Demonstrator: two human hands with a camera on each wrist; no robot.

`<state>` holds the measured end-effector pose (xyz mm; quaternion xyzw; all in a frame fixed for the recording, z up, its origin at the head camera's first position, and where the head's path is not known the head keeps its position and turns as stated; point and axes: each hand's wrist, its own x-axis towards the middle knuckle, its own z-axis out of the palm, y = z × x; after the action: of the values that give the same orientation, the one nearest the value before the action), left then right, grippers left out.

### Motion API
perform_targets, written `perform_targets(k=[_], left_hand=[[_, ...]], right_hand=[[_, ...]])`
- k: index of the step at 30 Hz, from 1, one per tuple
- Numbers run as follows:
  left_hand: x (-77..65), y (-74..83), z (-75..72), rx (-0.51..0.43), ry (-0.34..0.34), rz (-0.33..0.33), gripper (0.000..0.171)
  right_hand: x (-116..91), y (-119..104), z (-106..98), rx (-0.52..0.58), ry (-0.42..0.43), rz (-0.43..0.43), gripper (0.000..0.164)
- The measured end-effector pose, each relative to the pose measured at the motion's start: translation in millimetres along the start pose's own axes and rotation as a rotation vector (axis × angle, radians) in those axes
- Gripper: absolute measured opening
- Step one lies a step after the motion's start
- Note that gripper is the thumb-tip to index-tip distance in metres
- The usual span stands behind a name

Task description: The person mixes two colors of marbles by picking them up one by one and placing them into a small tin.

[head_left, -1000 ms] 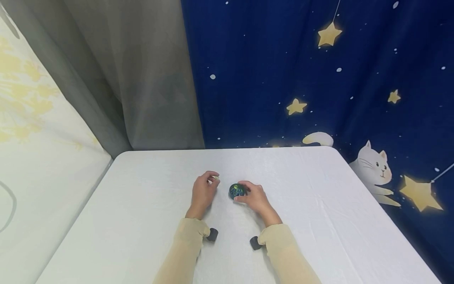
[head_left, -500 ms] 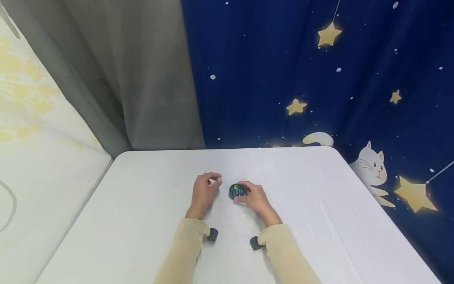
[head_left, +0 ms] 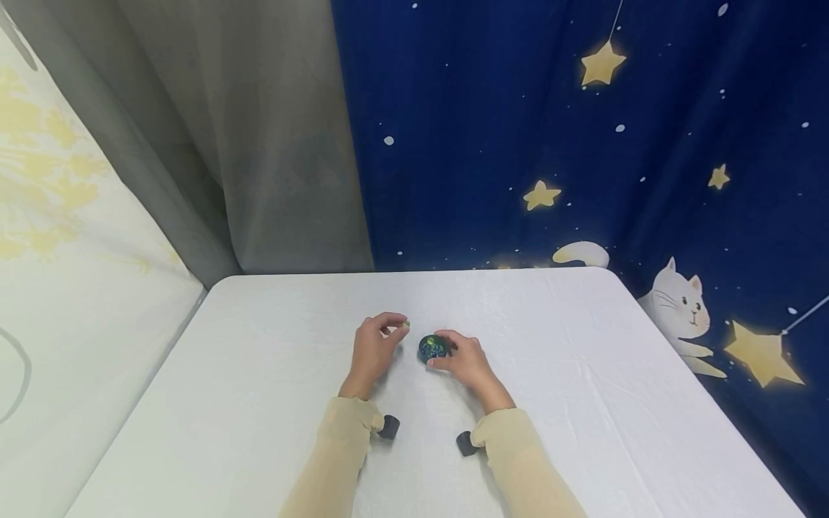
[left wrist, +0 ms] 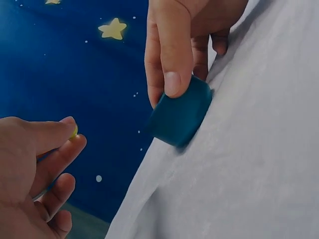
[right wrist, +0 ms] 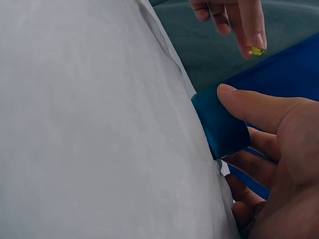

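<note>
A short round teal tub [head_left: 432, 348] sits on the white tablecloth, its top showing blue and green bits and one yellow-green spot. My right hand [head_left: 469, 362] grips it from the right, thumb on the near side and fingers on the far side. In the left wrist view the tub's smooth teal side [left wrist: 182, 117] faces the camera. To the left, my left hand [head_left: 374, 347] is raised over the cloth and pinches a small shiny yellow-green bead [right wrist: 257, 51] between thumb and forefinger. Most of the bead is covered by the fingertips.
A white cloth covers the table [head_left: 259, 403], whose far edge meets a grey curtain [head_left: 291, 180] and a dark blue curtain [head_left: 466, 144] printed with stars and a cat. A pale wall hanging [head_left: 84, 309] stands along the left. Black camera mounts [head_left: 389, 427] sit at both wrists.
My left hand has shifted slightly right, bringing the pinched bead nearer the tub. The right hand and the tub stay where they were.
</note>
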<state>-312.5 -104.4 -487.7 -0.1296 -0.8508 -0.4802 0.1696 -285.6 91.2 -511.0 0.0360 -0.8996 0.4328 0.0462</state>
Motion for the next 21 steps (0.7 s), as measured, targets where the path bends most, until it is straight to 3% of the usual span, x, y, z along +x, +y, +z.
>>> perform_targets(k=[8,21], left_hand=[[-0.4,4.7,2.4,-0.098,0.0,-0.001,0.015],[-2.9,12.0,10.6,-0.104,0.063,0.095,0.016]], right_hand=[[1.0,1.3,0.6,-0.001,0.001,0.008,0.058],[0.6,1.2,0.3,-0.013,0.005,-0.007,0.058]])
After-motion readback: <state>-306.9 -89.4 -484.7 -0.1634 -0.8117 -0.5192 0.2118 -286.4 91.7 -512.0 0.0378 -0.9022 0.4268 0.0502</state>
